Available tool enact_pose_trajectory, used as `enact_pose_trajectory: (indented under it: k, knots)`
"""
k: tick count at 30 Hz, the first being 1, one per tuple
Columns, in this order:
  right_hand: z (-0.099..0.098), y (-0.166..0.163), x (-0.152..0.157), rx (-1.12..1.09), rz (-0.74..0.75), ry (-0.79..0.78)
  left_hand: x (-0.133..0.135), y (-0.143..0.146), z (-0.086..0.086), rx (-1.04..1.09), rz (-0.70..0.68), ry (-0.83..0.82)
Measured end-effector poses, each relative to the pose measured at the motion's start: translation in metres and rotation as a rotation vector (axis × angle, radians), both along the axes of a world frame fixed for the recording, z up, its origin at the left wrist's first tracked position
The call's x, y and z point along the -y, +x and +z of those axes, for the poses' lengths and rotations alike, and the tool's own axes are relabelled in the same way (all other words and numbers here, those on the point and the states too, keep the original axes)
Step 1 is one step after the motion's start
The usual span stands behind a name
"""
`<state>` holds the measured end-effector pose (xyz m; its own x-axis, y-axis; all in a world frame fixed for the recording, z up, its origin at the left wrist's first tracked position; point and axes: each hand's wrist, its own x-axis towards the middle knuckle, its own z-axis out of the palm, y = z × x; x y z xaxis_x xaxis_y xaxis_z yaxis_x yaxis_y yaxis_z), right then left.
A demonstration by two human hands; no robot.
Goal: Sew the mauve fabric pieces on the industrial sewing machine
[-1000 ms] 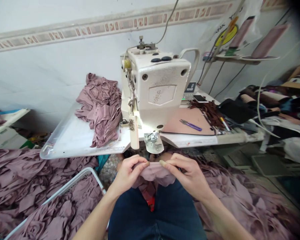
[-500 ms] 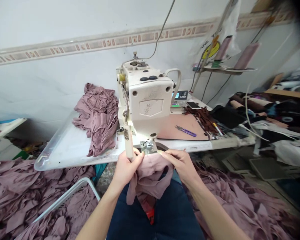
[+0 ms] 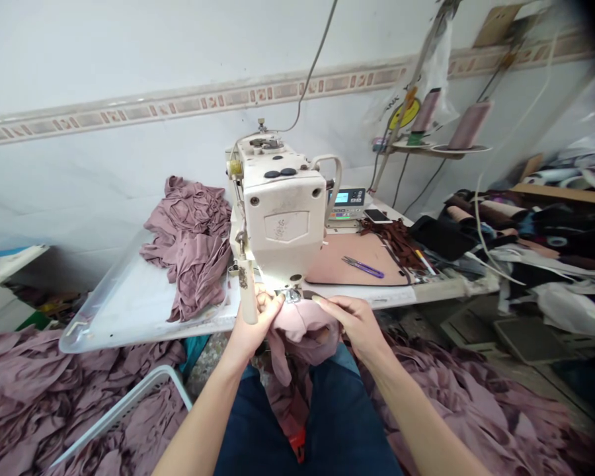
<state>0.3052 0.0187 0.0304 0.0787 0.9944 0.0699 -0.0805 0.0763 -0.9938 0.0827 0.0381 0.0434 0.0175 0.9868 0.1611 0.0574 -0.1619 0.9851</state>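
A mauve garment (image 3: 305, 325) hangs from both hands at the front of a white sewing machine (image 3: 285, 218). My left hand (image 3: 258, 314) pinches its upper left edge between thumb and fingers, partly behind the machine's pale vertical bar (image 3: 248, 292). On the other side, my right hand (image 3: 350, 318) is closed on the upper right edge. Between the hands, the cloth meets the machine's metal presser foot (image 3: 292, 295). The lower folds drape down over my knees. Whether the needle is in the cloth is too small to tell.
A heap of mauve cloth (image 3: 191, 244) lies on the table's left side. Purple thread snips (image 3: 363, 267) rest on a brown mat (image 3: 342, 254). A control panel (image 3: 347, 201) and phone (image 3: 377, 216) stand behind. A white basket (image 3: 123, 404) of cloth stands low left.
The garment's top edge has come up under the presser foot, covering the metal plate that showed before. Both hands keep their hold. The view has shifted slightly.
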Motion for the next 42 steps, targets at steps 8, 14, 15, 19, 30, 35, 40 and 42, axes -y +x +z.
enact_pose_trajectory:
  k: [8,14,15,19,30,35,40,42]
  knots:
    - [-0.04,0.005,0.029,0.138,-0.194,0.103,0.033,-0.032,-0.022,-0.133,0.035,-0.055]
    - [-0.057,-0.036,0.062,0.089,-0.036,0.146,0.034,-0.069,-0.027,-0.062,0.047,-0.155]
    - [-0.056,-0.046,0.063,0.05,0.039,0.108,0.03,-0.072,-0.024,-0.074,0.082,-0.116]
    - [-0.047,-0.081,0.064,-0.143,0.259,-0.096,0.018,-0.069,-0.011,-0.29,0.137,0.027]
    - [-0.019,-0.021,0.088,0.085,0.414,-0.191,0.067,-0.061,-0.043,-0.187,-0.308,-0.125]
    - [0.005,-0.009,0.093,0.454,0.635,-0.075,0.084,-0.042,-0.03,-0.253,-0.391,-0.138]
    - [0.018,-0.001,0.085,0.604,0.872,0.048,0.095,-0.016,-0.042,-0.237,-0.856,-0.289]
    - [0.014,0.008,0.081,0.597,0.84,0.012,0.095,-0.018,-0.046,-0.215,-0.816,-0.297]
